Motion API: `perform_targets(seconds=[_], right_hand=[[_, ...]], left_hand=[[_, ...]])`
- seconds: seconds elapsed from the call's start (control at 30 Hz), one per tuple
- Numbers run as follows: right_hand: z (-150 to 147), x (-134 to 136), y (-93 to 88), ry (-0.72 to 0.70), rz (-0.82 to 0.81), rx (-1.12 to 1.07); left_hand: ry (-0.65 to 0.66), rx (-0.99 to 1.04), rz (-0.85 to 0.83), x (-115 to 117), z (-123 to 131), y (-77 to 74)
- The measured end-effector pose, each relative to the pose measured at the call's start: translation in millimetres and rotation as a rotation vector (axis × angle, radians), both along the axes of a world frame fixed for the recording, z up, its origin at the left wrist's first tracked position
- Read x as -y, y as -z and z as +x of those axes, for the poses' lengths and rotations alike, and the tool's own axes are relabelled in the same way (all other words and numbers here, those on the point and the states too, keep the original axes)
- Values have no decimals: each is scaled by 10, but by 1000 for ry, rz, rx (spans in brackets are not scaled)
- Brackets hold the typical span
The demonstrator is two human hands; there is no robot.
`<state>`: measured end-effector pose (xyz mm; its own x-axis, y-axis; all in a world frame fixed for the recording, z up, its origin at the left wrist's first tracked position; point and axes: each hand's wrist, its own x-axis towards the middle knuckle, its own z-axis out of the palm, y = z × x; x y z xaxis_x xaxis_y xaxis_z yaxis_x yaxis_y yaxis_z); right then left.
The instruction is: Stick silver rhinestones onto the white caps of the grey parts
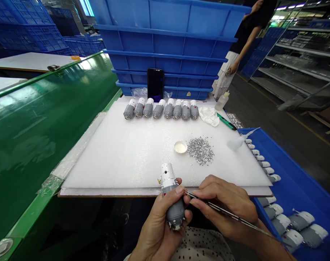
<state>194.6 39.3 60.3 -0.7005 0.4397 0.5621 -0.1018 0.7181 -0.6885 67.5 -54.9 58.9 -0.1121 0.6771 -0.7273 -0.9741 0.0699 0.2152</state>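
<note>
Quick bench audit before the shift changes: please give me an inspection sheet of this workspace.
Surface: white foam board.
Job's things: grey-and-white cylindrical part, tweezers, silver rhinestones, small white dish.
Clutter: crumpled white cloth, squeeze bottle, phone.
Grips: left hand holds the part; right hand holds the tweezers.
Cables: nothing seen.
Surroundings: stacked blue crates, standing co-worker, shelving.

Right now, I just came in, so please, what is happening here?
A person holds a gray-and-white cylindrical part in the left hand and tweezers in the right hand, their tips near the part's upper end. On the white foam board ahead lie a row of similar parts, a small white dish and a pile of silver specks.
</note>
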Motion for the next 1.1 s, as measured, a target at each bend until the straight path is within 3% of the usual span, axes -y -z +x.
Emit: perform_targets(seconds=[0.13,0.23,0.4,0.53,0.63,0.9,1.1], right_hand=[[-1,45,7,29,-69,16],[-15,-8,9,119,-262,51],[-204,-450,77,280,-539,200],[-428,-812,184,315,-518,254],[-525,-912,237,362,-480,288],[-587,-922,271,408,-398,345],[-536,-837,123,395,-377,303]], left_hand=[[-22,-91,3,-2,24,-17],[9,-211,18,13,20,-21],[83,-326,139,70,-9,-5],[133,-382,191,109,-11,54],[130,-424,205,124,-14,97],[169,-430,208,141,-35,60],[156,-416,216,158,-41,79]])
